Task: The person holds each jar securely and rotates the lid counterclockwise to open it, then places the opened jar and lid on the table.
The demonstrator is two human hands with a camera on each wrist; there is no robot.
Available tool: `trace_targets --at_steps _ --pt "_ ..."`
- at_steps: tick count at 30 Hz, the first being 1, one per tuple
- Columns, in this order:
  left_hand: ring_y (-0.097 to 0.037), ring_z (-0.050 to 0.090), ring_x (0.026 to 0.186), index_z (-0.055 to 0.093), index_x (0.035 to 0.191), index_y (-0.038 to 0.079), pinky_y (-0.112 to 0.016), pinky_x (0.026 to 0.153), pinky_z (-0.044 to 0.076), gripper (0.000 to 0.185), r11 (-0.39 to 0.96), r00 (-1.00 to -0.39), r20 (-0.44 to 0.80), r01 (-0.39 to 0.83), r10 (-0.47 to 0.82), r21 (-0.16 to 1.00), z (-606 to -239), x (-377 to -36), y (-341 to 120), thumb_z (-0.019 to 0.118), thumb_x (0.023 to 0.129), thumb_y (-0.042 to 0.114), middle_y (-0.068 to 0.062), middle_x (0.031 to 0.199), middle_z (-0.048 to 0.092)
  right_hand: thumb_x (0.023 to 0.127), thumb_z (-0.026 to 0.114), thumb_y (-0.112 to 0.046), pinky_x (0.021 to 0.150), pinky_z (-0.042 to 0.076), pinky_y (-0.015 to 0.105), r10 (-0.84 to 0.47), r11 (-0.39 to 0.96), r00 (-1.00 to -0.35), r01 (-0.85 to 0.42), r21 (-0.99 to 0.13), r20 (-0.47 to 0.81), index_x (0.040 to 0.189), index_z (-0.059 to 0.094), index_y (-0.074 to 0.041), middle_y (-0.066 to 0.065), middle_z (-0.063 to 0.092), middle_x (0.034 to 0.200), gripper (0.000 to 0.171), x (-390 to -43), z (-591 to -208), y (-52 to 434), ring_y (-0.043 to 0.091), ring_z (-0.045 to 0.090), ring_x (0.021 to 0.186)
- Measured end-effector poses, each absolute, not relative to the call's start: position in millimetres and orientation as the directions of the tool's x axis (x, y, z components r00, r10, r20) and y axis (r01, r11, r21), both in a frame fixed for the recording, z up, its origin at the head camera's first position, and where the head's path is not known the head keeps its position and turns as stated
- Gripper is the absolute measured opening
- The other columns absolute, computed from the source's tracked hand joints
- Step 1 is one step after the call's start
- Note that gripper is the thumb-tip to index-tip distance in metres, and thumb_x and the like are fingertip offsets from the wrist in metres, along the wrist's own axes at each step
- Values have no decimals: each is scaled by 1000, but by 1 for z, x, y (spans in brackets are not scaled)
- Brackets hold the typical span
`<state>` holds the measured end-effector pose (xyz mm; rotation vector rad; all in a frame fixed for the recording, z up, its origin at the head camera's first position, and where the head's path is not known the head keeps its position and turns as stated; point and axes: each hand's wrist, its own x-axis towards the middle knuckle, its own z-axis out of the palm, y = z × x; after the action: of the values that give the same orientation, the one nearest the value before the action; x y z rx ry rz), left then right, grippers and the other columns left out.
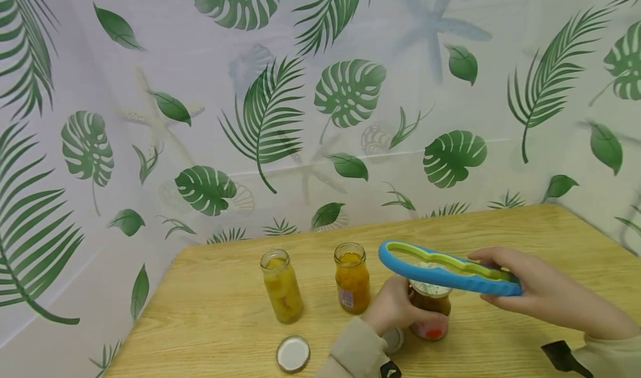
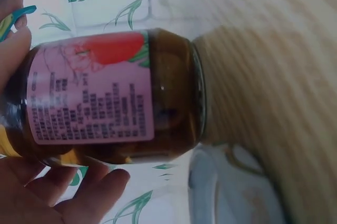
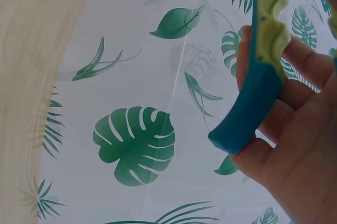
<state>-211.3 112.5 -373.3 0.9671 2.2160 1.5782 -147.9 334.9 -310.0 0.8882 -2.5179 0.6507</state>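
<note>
jar gripped, opener held over its lid

head view: the left hand (image 1: 393,308) wraps around a dark jar (image 1: 430,311) standing on the worktop (image 1: 210,311). the right hand (image 1: 541,291) grasps a blue-green jar opener (image 1: 445,269), its loop lying over the jar's lid. two open jars (image 1: 282,285) stand to the left, a loose lid (image 1: 292,353) in front.

left wrist view: fingers (image 2: 95,192) curl around the pink-labelled jar (image 2: 105,98).

right wrist view: fingers (image 3: 295,129) clench the opener's handle (image 3: 258,82).

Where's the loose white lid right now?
In the head view, the white lid lies flat on the wooden table near its front edge, in front of the leftmost open jar and left of the left hand.
</note>
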Motion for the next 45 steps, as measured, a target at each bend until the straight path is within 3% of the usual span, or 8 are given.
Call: trace_targets --at_steps 6,14,27,37,45 --pt "3 49 93 53 111 28 -21 83 40 53 260 -735 90 348 672 901 -372 -205 101 79 65 20 20 100 54 68 76 -12 61 42 18 -482 703 -713 -662 -260 510 112 53 -9 -13 52 96 50 -147 -310 332 -1 47 77" --pt "3 48 96 51 113 28 -20 85 38 56 278 -694 58 362 718 890 -370 -198 84 79 66 19 20 103 54 68 75 -9 59 42 20 -498 692 -715 -669 -272 491 114 51 -7 -12 50 94 52 -147 -311 329 0 44 75" --pt "3 52 91 58 109 24 -19 82 40 52 188 -686 154 397 711 898 -374 -197 75 80 63 14 18 99 58 68 76 -12 57 41 22 -485 704 -733 -651 -285 477 115 52 -9 -9 51 97 53 -146 -315 323 1 44 77" --pt "2 54 88 59 104 26 -19 78 43 49 181 -766 206 388 609 904 -366 -199 70 82 61 19 18 94 60 61 79 -10 61 45 23 -434 765 -742 -603 -225 512 113 53 -8 -7 53 100 58 -146 -311 320 2 47 81" --pt "-2 56 85 61 100 25 -22 77 44 46 172 -837 282 400 469 900 -349 -200 57 82 60 21 15 91 61 58 78 -3 53 40 20 -374 776 -734 -582 -243 566 112 53 -5 -7 55 91 60 -148 -300 308 2 43 68"
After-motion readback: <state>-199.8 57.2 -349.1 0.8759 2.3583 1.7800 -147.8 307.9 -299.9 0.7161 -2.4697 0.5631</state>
